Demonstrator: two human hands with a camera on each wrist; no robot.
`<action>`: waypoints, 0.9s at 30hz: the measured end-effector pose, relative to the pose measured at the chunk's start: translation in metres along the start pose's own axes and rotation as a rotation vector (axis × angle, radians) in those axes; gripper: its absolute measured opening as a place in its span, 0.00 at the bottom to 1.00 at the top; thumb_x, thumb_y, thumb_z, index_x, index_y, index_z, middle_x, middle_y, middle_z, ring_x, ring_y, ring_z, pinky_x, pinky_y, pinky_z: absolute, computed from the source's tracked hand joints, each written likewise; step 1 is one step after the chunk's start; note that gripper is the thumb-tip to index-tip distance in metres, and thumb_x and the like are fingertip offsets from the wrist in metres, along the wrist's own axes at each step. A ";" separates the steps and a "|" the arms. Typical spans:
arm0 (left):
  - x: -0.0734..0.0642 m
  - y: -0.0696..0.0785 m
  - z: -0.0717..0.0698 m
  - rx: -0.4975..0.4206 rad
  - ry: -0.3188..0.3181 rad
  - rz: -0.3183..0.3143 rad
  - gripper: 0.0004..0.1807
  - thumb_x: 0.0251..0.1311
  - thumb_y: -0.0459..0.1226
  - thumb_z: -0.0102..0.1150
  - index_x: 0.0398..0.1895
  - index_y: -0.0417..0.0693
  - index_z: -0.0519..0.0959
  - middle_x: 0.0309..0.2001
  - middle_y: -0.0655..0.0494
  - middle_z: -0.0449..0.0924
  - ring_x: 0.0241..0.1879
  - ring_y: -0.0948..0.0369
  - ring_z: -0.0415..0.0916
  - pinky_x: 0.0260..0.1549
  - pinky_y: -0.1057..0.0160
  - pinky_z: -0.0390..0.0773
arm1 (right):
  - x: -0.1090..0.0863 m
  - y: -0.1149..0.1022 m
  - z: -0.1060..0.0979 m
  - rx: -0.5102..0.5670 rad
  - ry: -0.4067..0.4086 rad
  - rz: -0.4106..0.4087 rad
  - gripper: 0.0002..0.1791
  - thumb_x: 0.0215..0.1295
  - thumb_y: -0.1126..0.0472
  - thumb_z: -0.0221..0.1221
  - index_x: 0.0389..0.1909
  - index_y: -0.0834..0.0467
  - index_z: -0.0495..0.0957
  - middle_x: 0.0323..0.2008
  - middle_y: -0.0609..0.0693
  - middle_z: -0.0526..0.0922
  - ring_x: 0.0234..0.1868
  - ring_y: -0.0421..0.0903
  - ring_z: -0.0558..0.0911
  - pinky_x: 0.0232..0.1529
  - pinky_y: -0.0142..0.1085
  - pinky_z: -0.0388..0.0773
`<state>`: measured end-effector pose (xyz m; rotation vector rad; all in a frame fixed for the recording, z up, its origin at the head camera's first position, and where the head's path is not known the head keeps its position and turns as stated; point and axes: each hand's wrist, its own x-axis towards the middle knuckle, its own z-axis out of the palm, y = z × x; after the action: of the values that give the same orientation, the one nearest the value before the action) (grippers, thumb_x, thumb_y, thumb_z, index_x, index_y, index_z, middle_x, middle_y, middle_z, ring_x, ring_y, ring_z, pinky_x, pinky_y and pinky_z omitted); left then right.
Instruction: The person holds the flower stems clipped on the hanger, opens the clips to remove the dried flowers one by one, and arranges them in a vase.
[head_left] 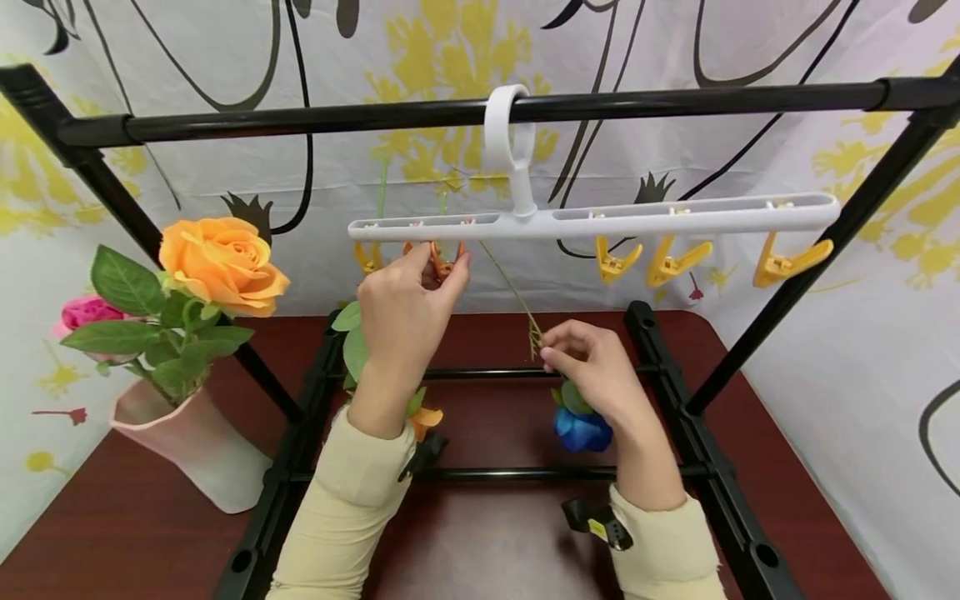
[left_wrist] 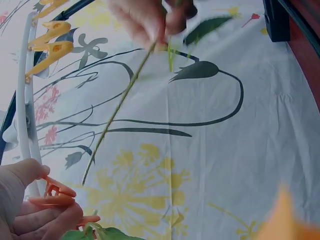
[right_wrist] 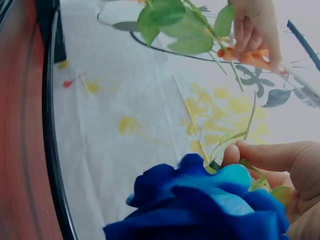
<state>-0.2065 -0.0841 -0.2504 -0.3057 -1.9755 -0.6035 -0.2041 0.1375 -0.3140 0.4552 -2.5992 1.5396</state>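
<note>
My left hand [head_left: 408, 308] pinches an orange clip [left_wrist: 52, 200] under the left half of a white clip hanger [head_left: 675, 218]. With thumb and fingertips, my right hand [head_left: 596, 362] holds the stem [left_wrist: 117, 110] of a blue artificial rose [head_left: 583, 429]. The bloom points down and the bare stem end slants up toward the clip, just right of it in the head view. Behind my left wrist hangs another flower, mostly hidden, with green leaves [head_left: 356, 354] and orange petals [head_left: 426, 419].
The hanger hooks over a black rack bar [head_left: 675, 98]. Several yellow clips [head_left: 675, 262] dangle from its right half, another [head_left: 367, 257] at its left end. A pale pink vase [head_left: 202, 450] with an orange rose [head_left: 225, 262] and a pink flower [head_left: 92, 313] stands left of the rack.
</note>
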 end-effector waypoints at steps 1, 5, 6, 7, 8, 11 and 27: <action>-0.001 0.000 -0.001 0.005 -0.009 -0.005 0.19 0.61 0.43 0.67 0.16 0.44 0.75 0.17 0.51 0.82 0.13 0.56 0.72 0.13 0.62 0.66 | -0.004 0.001 -0.004 -0.027 -0.005 -0.002 0.05 0.69 0.64 0.60 0.41 0.61 0.81 0.30 0.52 0.87 0.34 0.45 0.82 0.34 0.36 0.75; -0.001 0.000 -0.002 0.001 -0.029 -0.027 0.18 0.61 0.45 0.68 0.20 0.44 0.77 0.19 0.51 0.83 0.15 0.57 0.74 0.15 0.61 0.69 | -0.013 0.005 -0.015 -0.077 -0.040 -0.013 0.05 0.70 0.66 0.59 0.41 0.62 0.81 0.30 0.55 0.85 0.33 0.48 0.82 0.34 0.35 0.78; -0.002 0.000 -0.002 -0.007 -0.030 -0.031 0.17 0.61 0.45 0.68 0.20 0.44 0.77 0.19 0.51 0.83 0.16 0.57 0.74 0.15 0.62 0.69 | -0.015 0.006 -0.017 -0.084 -0.051 -0.020 0.05 0.70 0.66 0.59 0.41 0.62 0.81 0.30 0.55 0.85 0.32 0.49 0.82 0.33 0.35 0.79; -0.002 0.000 -0.002 -0.017 -0.031 -0.034 0.18 0.62 0.45 0.67 0.21 0.44 0.77 0.20 0.51 0.83 0.16 0.57 0.75 0.15 0.62 0.68 | -0.017 0.006 -0.019 -0.093 -0.062 -0.026 0.05 0.70 0.66 0.59 0.42 0.62 0.81 0.30 0.55 0.84 0.32 0.50 0.82 0.33 0.35 0.80; -0.002 -0.001 -0.002 -0.027 -0.028 -0.037 0.18 0.62 0.45 0.67 0.20 0.44 0.76 0.20 0.52 0.83 0.16 0.58 0.76 0.15 0.63 0.67 | -0.019 0.007 -0.021 -0.102 -0.074 -0.031 0.05 0.70 0.66 0.58 0.42 0.62 0.81 0.30 0.55 0.84 0.31 0.50 0.82 0.33 0.35 0.80; -0.004 0.000 -0.003 -0.067 -0.015 -0.046 0.18 0.62 0.44 0.67 0.21 0.44 0.75 0.23 0.52 0.85 0.20 0.58 0.80 0.15 0.64 0.67 | -0.025 0.006 -0.028 -0.128 -0.111 -0.052 0.05 0.70 0.67 0.58 0.42 0.62 0.81 0.29 0.55 0.82 0.29 0.49 0.81 0.33 0.34 0.80; -0.064 0.020 -0.053 -0.156 -0.011 0.041 0.12 0.58 0.33 0.68 0.45 0.40 0.86 0.46 0.46 0.88 0.60 0.46 0.75 0.60 0.48 0.75 | -0.043 -0.017 -0.024 -0.192 -0.251 -0.084 0.04 0.68 0.63 0.61 0.36 0.51 0.84 0.29 0.43 0.83 0.29 0.41 0.79 0.28 0.32 0.76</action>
<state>-0.1276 -0.0928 -0.2819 -0.4455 -1.9314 -0.7327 -0.1601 0.1598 -0.2974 0.7721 -2.8342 1.2640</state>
